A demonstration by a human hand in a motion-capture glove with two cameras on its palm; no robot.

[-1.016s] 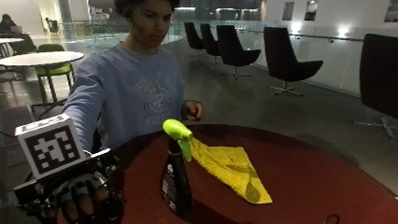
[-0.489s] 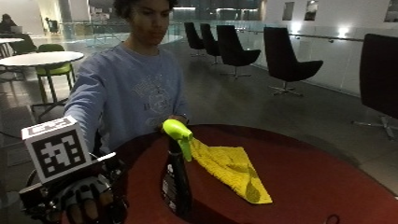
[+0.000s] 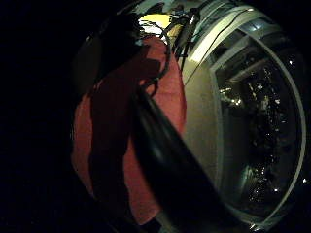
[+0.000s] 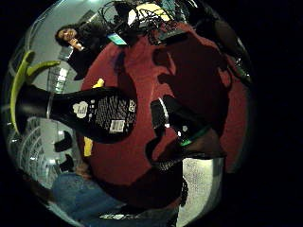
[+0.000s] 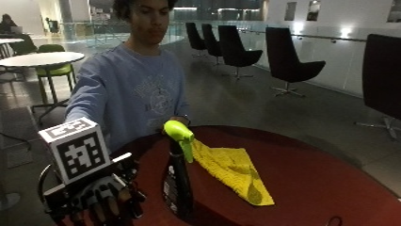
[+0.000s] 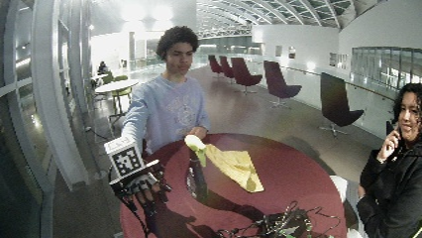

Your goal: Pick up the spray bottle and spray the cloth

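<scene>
The gloved right hand (image 5: 103,200) hangs at the end of an outstretched arm, fingers pointing down, relaxed, holding nothing.

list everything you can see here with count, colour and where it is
spray bottle: 1, black with a lime green head, upright on the table near its edge
cloth: 1, yellow, spread flat on the table beside the bottle
table: 1, round, dark red
cables: a bunch, black, on the table's far side from the person
right hand: 1, black glove, fingers spread, beside the bottle and not touching it
left hand: 1, bare, at the table's edge behind the bottle
</scene>
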